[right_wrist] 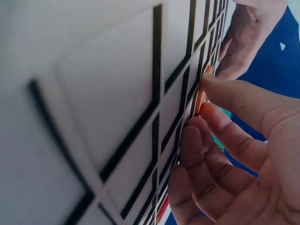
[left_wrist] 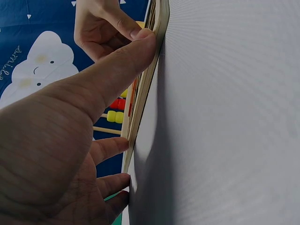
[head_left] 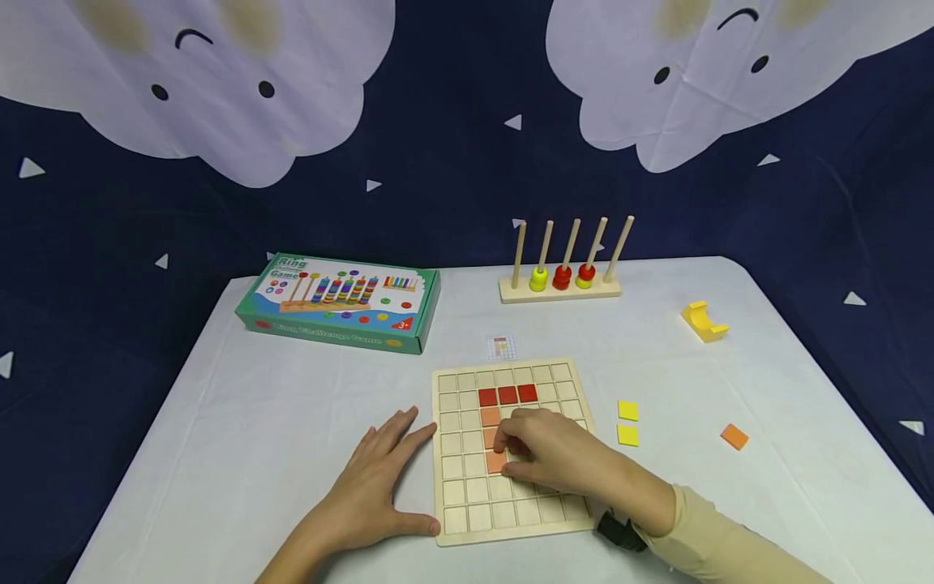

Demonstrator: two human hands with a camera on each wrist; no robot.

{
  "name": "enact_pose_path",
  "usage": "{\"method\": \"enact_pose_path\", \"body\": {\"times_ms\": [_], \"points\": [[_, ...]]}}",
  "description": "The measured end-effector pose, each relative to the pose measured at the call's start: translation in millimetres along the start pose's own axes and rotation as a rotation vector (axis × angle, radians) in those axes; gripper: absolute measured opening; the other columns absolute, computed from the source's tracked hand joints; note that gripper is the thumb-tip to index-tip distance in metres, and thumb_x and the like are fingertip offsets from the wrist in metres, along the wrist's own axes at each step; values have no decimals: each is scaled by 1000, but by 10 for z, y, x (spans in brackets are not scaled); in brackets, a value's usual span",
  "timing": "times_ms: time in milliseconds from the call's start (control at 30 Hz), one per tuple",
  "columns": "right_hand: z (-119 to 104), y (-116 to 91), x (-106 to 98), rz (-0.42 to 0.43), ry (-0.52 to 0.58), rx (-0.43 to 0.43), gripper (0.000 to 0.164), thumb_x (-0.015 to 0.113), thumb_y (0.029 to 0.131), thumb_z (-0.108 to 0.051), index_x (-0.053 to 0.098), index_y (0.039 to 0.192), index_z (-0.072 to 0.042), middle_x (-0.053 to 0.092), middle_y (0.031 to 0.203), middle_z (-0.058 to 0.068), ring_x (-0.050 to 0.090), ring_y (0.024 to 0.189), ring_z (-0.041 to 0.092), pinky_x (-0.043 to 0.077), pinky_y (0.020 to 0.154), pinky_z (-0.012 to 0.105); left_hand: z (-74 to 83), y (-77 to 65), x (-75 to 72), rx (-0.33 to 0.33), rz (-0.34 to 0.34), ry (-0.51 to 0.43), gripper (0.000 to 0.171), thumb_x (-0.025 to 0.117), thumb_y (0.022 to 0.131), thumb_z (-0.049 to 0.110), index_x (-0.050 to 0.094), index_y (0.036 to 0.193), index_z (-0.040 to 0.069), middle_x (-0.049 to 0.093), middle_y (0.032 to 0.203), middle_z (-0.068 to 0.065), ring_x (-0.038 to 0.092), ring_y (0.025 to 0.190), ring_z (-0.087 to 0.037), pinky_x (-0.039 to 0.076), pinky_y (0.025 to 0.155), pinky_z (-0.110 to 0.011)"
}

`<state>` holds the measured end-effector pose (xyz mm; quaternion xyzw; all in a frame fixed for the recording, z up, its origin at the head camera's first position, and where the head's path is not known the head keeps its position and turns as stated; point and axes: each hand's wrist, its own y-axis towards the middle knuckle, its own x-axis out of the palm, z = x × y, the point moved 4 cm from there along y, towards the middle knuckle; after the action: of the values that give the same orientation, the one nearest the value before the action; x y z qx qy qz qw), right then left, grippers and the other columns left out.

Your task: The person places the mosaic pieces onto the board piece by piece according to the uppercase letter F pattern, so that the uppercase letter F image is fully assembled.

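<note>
A wooden grid board [head_left: 477, 491] lies on the white table, with three red tiles [head_left: 507, 395] in a row near its top. Below the leftmost red one runs a column of orange tiles. My right hand [head_left: 556, 456] pinches the lowest orange tile [head_left: 495, 462] at its cell; in the right wrist view, thumb and index finger meet its edges [right_wrist: 200, 97]. My left hand [head_left: 372, 487] is spread along the board's left side. Its thumb touches the board's edge [left_wrist: 154, 61] in the left wrist view, other fingertips resting farther along that edge.
Right of the board lie two yellow tiles [head_left: 627, 422] and a loose orange tile [head_left: 734, 436]. Behind it are a small pattern card [head_left: 501, 347], a ring game box [head_left: 339, 304] and a peg stand [head_left: 558, 295] with rings. A yellow curved block [head_left: 704, 322] sits at right.
</note>
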<state>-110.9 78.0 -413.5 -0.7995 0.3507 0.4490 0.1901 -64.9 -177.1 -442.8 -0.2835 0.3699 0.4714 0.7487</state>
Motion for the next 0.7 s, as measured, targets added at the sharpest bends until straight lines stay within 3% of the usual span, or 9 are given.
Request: {"method": "enact_pose_path", "body": {"times_ms": [300, 500, 700], "points": [[-8, -21, -26, 2, 1, 11, 17, 87, 86, -16, 75, 96, -20, 56, 80, -12, 47, 74, -2, 44, 65, 18, 4, 0, 4, 1, -1, 2, 117, 95, 64, 69, 48, 162, 25, 33, 176, -11, 26, 165, -39, 20, 131, -71], [48, -86, -138, 4, 14, 42, 15, 87, 89, -20, 76, 99, -21, 68, 88, -13, 55, 79, 2, 48, 72, 20, 3, -2, 0, 12, 6, 6, 117, 94, 64, 69, 47, 162, 25, 33, 176, -11, 27, 165, -38, 21, 131, -71], [141, -192, -276, 29, 17, 67, 16, 87, 89, -20, 76, 101, -20, 69, 89, -11, 57, 79, 4, 49, 71, 21, 5, -2, -2, 10, 6, 7, 117, 95, 64, 68, 47, 162, 26, 33, 176, -11, 27, 165, -38, 21, 131, -70]]}}
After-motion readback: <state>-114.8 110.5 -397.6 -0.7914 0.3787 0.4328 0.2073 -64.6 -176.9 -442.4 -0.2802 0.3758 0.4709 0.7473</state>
